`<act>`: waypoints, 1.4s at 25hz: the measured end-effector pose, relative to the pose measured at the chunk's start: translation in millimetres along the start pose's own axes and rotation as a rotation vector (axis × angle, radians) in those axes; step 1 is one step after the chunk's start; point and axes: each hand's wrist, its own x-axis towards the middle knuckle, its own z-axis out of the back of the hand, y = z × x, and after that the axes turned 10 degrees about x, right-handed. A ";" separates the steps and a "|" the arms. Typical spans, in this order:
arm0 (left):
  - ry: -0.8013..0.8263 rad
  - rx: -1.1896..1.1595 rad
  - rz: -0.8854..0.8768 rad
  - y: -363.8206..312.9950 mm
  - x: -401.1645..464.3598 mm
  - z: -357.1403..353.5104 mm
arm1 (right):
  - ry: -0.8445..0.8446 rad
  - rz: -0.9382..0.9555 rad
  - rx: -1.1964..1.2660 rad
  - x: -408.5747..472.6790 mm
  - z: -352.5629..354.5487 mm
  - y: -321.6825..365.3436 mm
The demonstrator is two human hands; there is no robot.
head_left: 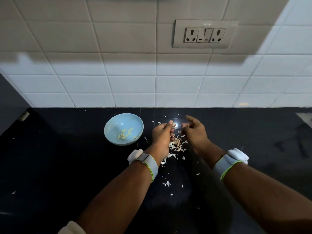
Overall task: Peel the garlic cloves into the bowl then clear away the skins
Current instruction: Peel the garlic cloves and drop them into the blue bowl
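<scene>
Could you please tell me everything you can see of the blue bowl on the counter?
The bowl is pale blue, round and shallow, with a smooth glossy surface that looks like plastic or glazed ceramic. It stands upright on the black counter, near the tiled wall and to the left of both hands, which do not touch it. Inside, a handful of peeled garlic cloves lie on the bottom, towards its near right side. Scraps of skin lie on the counter to its right, apart from it.
</scene>
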 end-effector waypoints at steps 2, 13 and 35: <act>-0.010 0.030 -0.019 0.4 0.9 0.5 | 0.110 0.073 -0.090 -5.5 2.1 0.6; 0.070 -0.001 0.084 -5.1 2.7 5.0 | 0.220 -0.064 0.095 -13.4 -13.6 2.8; -0.134 0.486 -0.021 -7.9 -0.4 5.8 | 0.163 -0.076 0.246 -10.0 -14.6 1.8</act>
